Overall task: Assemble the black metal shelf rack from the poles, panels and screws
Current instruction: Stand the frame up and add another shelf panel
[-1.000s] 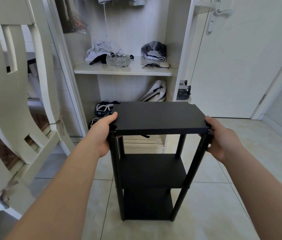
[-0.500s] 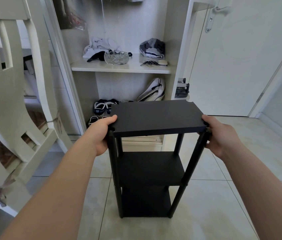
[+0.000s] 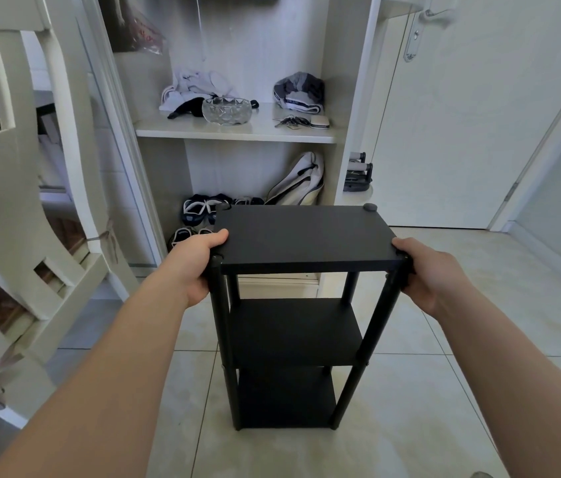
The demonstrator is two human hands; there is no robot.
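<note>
While I watch through the head camera, a white chair [image 3: 13, 201] fills the left edge, tilted, with cloth ties knotted on its frame. Next to it an open cabinet [image 3: 237, 135] holds most of the clutter. On its upper shelf, from the left, lie a heap of white cloth [image 3: 196, 88], a clear glass bowl [image 3: 226, 110] with a dark item just behind it, a bunch of keys [image 3: 289, 121], a small pale case [image 3: 319, 121] and, behind those, a folded grey garment [image 3: 299, 91]. In the compartment below, dark shoes [image 3: 199, 210] sit on the left and a white bag [image 3: 301, 181] leans against the right wall.

In front of the cabinet, my left hand [image 3: 196, 267] grasps the near left corner of the black rack [image 3: 303, 236], thumb lying on the top panel and fingers wrapped round the pole beneath. The rack stands upright on the tile floor [image 3: 444, 374], three panels stacked between four poles, with a round cap [image 3: 370, 207] at the far right corner of the top. My right hand [image 3: 431, 274] grips the near right corner the same way, fingers curled round the pole head.

Further right, a small ledge carries a black object [image 3: 358, 174] that I cannot identify, and a white door [image 3: 462, 115] with a metal handle [image 3: 417, 32] stands closed.
</note>
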